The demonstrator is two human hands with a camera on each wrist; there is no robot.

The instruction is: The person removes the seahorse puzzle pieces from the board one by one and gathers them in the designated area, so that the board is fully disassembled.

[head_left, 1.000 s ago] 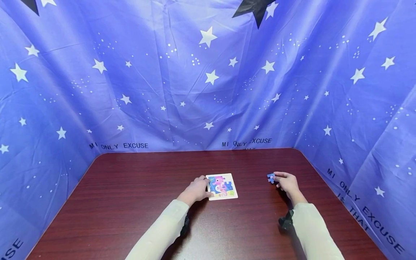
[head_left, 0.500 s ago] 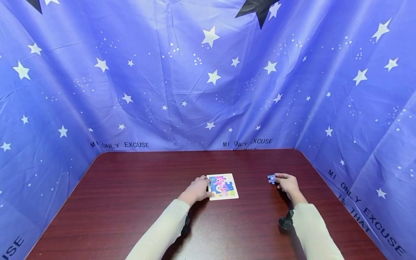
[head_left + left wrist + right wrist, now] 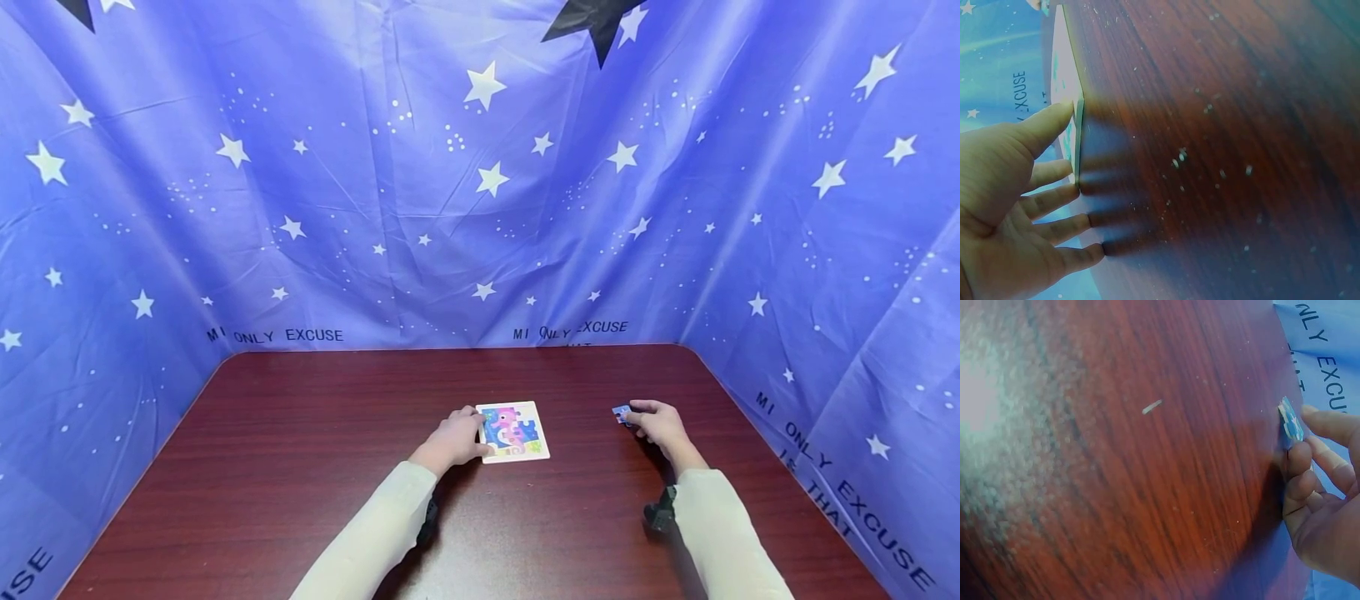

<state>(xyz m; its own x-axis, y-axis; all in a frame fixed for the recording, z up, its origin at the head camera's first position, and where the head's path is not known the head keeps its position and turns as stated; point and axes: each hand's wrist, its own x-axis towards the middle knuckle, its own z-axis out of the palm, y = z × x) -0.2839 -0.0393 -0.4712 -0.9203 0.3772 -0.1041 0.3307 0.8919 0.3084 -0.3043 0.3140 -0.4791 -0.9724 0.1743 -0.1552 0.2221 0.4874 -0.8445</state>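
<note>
A square jigsaw puzzle board [image 3: 531, 455] with a white frame and a pink seahorse picture lies flat on the table; a pale gap shows at its upper right. My left hand [image 3: 453, 437] rests at the board's left side. In the left wrist view its thumb [image 3: 1054, 125] touches the board's edge, and the fingers are spread, nearly straight. My right hand [image 3: 660, 423], to the right of the board, pinches a blue puzzle piece [image 3: 619, 413] between thumb and fingers. In the right wrist view that piece [image 3: 1291, 420] is tilted and shows a pale star.
The dark red wooden table [image 3: 315, 467] carries the board. A blue curtain [image 3: 420, 192] with white stars hangs along the back and both sides. Each forearm has a dark wrist camera [image 3: 660, 510] under its pale sleeve.
The puzzle piece has turned in my right hand's fingers and shifted slightly left, with more of it now covered. My left hand and the board stay in place.
</note>
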